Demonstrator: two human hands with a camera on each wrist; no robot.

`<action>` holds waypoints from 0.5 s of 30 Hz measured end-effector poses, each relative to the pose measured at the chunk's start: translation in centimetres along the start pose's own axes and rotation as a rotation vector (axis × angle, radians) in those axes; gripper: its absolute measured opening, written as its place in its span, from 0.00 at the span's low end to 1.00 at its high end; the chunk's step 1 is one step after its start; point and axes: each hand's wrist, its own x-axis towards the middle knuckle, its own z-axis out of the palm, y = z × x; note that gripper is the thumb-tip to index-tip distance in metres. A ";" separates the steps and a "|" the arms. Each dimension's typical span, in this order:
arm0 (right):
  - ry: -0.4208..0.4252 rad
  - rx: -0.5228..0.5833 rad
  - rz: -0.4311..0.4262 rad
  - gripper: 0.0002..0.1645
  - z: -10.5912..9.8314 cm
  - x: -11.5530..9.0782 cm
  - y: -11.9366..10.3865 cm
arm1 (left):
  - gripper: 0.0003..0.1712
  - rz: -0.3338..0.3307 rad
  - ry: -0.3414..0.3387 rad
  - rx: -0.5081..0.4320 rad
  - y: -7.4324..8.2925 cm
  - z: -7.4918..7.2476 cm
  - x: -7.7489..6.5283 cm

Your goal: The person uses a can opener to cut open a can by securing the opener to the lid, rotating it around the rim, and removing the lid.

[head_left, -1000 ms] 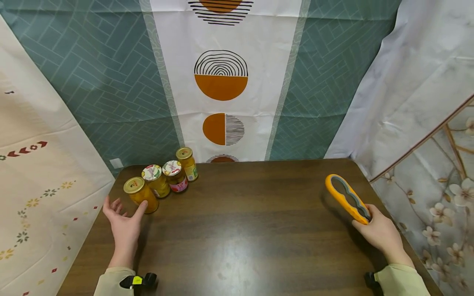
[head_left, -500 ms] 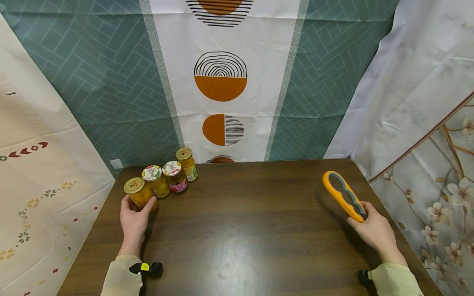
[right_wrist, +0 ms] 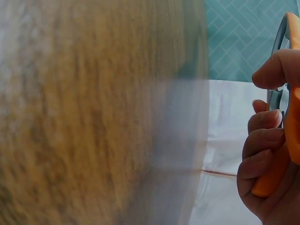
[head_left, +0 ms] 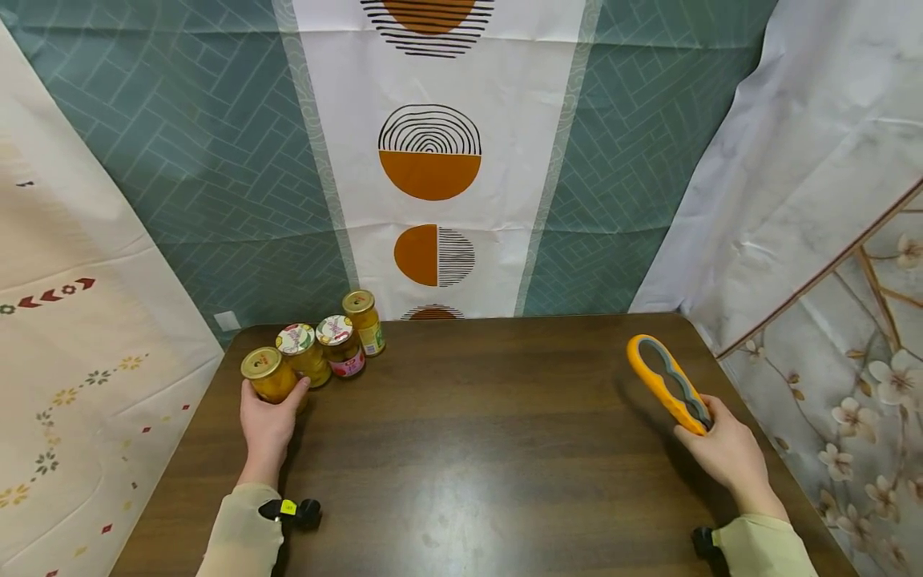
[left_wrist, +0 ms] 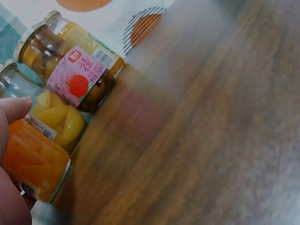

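Observation:
At the table's left, my left hand (head_left: 267,425) grips a glass jar of orange fruit (head_left: 270,385) with a gold lid. Thumb on one side, fingers on the other, it holds the jar's body; the left wrist view shows the orange fruit (left_wrist: 35,159) beside the thumb (left_wrist: 16,108). My right hand (head_left: 731,453) holds an orange jar opener (head_left: 662,386) with a grey wavy inner lining above the right side of the table. In the right wrist view the fingers (right_wrist: 262,140) curl round the opener's orange handle (right_wrist: 272,173).
Just behind the held jar stand a jar of yellow fruit (head_left: 312,365) and a dark jar with a pink label (head_left: 346,353). A taller gold-lidded jar (head_left: 369,328) stands at the back edge. The brown table (head_left: 490,417) meets hanging cloths on three sides.
My left hand has moved right and forward from beside the orange fruit jar, and its fingers have closed round it. My right hand has drifted slightly left with the opener.

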 end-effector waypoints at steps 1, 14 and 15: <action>0.002 -0.003 0.000 0.41 0.0 0.0 0.0 | 0.47 0.001 0.008 -0.009 0.0 0.1 0.0; 0.053 -0.052 -0.045 0.40 -0.5 0.2 -0.8 | 0.43 0.029 0.135 -0.116 0.0 0.7 -2.0; 0.057 -0.054 -0.053 0.40 -0.7 0.1 -1.0 | 0.43 0.042 0.150 -0.123 0.0 0.9 -2.3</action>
